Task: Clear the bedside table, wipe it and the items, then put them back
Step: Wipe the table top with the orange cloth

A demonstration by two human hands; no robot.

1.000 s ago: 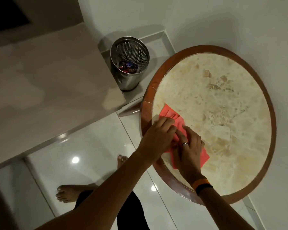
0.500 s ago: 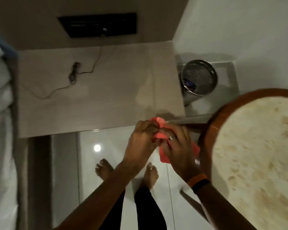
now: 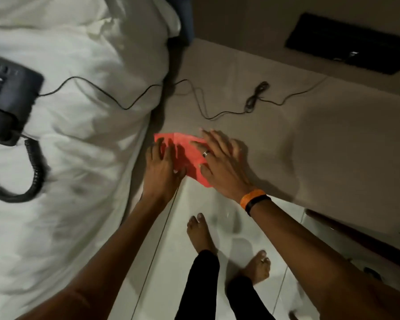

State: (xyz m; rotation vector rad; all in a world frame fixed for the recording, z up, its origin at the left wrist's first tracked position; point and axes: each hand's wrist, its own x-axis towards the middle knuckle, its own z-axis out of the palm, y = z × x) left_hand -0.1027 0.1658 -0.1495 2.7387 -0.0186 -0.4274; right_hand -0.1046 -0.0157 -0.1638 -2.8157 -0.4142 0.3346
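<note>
A red cloth [image 3: 187, 155] lies flat on the near left corner of the beige bedside table [image 3: 275, 135]. My left hand [image 3: 162, 167] presses on its left part with fingers spread. My right hand [image 3: 219, 162], wearing a ring and an orange and black wristband, lies flat on the cloth's right part. A black telephone [image 3: 5, 98] with a coiled cord sits on the white bed at the far left. Its thin black cable [image 3: 217, 115] runs across the table top to a bundled loop.
The white bed [image 3: 79, 135] fills the left side, close against the table. A black wall panel [image 3: 346, 42] is at the upper right. My bare feet stand on the glossy white floor [image 3: 171, 262]. A dark wooden edge [image 3: 356, 236] shows at the lower right.
The view swung left from the round marble table to the bedside table and bed. Both hands carried the red cloth over and now press it flat on the bedside table.
</note>
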